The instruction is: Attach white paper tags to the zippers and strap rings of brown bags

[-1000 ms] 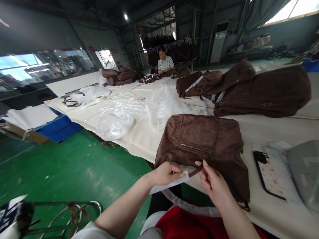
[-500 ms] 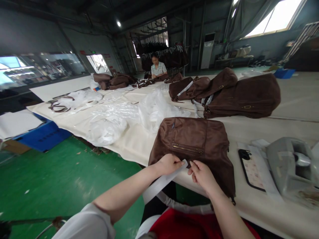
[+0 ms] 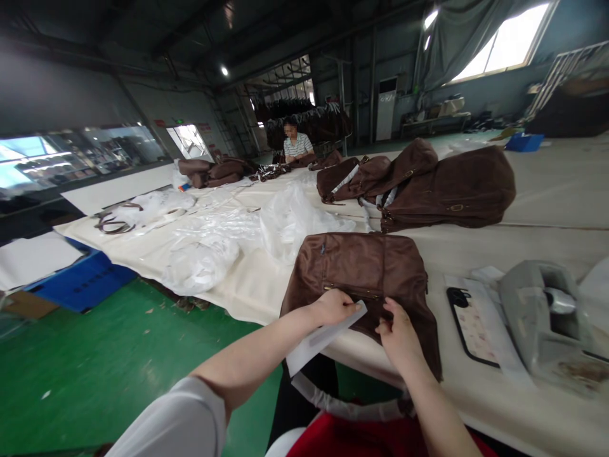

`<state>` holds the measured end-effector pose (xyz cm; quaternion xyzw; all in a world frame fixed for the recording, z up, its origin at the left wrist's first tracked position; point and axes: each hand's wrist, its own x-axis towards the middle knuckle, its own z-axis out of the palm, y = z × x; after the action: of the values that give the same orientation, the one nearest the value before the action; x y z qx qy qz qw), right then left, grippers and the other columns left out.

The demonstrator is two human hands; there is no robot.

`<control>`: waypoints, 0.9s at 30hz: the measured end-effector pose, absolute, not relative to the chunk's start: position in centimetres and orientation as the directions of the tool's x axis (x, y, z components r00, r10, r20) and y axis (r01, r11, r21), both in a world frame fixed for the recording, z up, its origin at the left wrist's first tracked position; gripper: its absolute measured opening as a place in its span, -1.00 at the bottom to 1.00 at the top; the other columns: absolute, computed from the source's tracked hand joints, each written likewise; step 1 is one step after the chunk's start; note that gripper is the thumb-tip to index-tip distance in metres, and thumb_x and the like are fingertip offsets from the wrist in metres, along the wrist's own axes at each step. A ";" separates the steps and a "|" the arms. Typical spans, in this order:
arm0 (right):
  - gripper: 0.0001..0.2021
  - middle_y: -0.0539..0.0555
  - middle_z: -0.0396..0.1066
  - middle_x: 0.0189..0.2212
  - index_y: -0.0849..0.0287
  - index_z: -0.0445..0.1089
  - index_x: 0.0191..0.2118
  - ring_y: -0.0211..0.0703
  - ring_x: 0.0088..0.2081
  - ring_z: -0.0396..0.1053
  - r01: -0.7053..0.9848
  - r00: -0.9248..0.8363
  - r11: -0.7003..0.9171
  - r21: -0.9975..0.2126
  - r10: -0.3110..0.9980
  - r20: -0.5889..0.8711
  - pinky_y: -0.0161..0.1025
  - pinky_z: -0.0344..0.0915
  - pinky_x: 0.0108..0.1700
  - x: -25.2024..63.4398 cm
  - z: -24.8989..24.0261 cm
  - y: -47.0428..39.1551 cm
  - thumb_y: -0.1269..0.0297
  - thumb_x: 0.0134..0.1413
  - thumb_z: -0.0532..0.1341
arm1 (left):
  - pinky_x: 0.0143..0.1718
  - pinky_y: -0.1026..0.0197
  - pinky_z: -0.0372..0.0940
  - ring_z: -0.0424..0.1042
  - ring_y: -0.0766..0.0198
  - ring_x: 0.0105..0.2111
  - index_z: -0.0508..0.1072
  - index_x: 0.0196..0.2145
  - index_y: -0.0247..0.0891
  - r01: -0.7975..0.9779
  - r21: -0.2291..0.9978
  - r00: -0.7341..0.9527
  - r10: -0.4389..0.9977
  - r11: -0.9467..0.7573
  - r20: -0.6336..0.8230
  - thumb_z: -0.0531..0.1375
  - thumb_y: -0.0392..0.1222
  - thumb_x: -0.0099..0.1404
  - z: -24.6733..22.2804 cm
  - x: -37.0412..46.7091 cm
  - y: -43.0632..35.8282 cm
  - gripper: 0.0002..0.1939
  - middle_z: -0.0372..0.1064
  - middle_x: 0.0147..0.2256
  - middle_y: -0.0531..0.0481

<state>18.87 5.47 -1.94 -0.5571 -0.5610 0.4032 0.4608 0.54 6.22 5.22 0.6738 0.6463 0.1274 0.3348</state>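
A brown leather bag (image 3: 359, 261) with a zipped pocket lies on the table before me. Over its near edge, my left hand (image 3: 334, 307) pinches one end of a translucent white strip (image 3: 316, 344), whose other end hangs toward my lap. A short way to the right, my right hand (image 3: 399, 329) hovers over the bag with its fingers apart and nothing seen in them. A handle wrapped in white film (image 3: 349, 407) curves below the table edge, close to my lap.
Crumpled clear plastic (image 3: 290, 222) lies beyond the bag on the left. More brown bags (image 3: 447, 190) sit behind it. To the right are a phone (image 3: 476, 333) and a grey tape dispenser (image 3: 533, 317). Another person (image 3: 297, 147) is at the table's far end.
My right hand has moved away from the strip's end toward the right, and its fingers have spread. My left hand has shifted slightly right with the strip. The view has shifted a little.
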 end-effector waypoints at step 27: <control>-0.66 0.18 0.43 -0.18 0.21 0.34 -0.04 -0.18 -0.47 0.42 0.249 -0.010 -0.090 -0.964 0.995 -0.096 -0.20 0.38 -0.39 19.2 -1.3 5.4 0.26 0.05 0.11 | -0.45 0.33 0.18 0.35 0.32 -0.47 0.60 -0.38 -0.30 0.732 0.671 -0.024 0.989 0.118 -0.147 0.17 0.03 0.22 2.2 4.7 9.1 -0.65 0.45 -0.51 0.02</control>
<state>19.25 5.39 -1.27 -0.5761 -0.5399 0.4618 0.4041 4.70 9.13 2.22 0.6295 0.6833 0.2120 0.3032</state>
